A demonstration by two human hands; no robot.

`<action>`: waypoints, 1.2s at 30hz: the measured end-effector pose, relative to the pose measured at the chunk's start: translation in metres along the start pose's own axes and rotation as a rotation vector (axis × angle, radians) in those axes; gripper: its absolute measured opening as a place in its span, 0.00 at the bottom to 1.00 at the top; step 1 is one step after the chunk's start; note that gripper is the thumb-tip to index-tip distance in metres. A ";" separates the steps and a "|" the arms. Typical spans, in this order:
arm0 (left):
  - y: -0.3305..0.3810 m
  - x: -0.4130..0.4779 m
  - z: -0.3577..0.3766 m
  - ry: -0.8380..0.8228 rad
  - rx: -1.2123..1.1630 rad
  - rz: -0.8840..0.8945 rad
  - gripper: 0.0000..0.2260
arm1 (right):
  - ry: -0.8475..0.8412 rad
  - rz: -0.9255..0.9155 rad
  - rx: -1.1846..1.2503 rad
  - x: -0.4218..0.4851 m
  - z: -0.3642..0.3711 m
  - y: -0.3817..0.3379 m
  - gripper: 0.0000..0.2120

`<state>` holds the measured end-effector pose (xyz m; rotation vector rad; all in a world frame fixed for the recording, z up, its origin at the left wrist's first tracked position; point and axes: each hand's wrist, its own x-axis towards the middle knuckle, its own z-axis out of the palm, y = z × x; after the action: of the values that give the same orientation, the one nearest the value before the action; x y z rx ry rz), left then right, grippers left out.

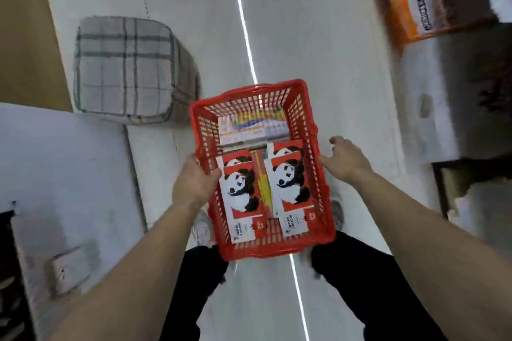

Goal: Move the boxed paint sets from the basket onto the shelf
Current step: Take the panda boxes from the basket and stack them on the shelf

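A red plastic basket (310,130) is held over the white floor in front of my legs. Inside lie two red boxed paint sets with panda pictures, one on the left (241,196) and one on the right (291,188), with a yellow item between them. A white box with blue and yellow print (252,127) lies at the far end. My left hand (191,183) grips the basket's left rim, thumb inside. My right hand (346,160) rests against the right rim with its fingers spread.
A grey plaid bag or cushion (124,69) sits on the floor at the left. A white surface (63,174) extends at the near left. Shelving with an orange and white box (410,0) stands at the right. A bright light strip is reflected along the floor.
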<state>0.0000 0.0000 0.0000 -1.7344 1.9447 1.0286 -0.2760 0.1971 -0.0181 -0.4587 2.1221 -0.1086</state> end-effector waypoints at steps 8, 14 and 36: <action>-0.056 0.041 0.087 0.144 -0.259 -0.093 0.14 | 0.110 -0.085 0.282 0.042 0.095 0.035 0.15; -0.045 0.019 0.077 0.225 -0.310 -0.045 0.06 | 0.223 -0.105 0.328 0.017 0.091 0.034 0.12; 0.294 -0.262 -0.370 0.404 -0.545 0.242 0.08 | 0.468 -0.373 0.406 -0.309 -0.411 -0.164 0.14</action>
<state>-0.1515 -0.0743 0.5130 -2.1653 2.3178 1.4995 -0.4132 0.1176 0.4981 -0.6207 2.3544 -0.9191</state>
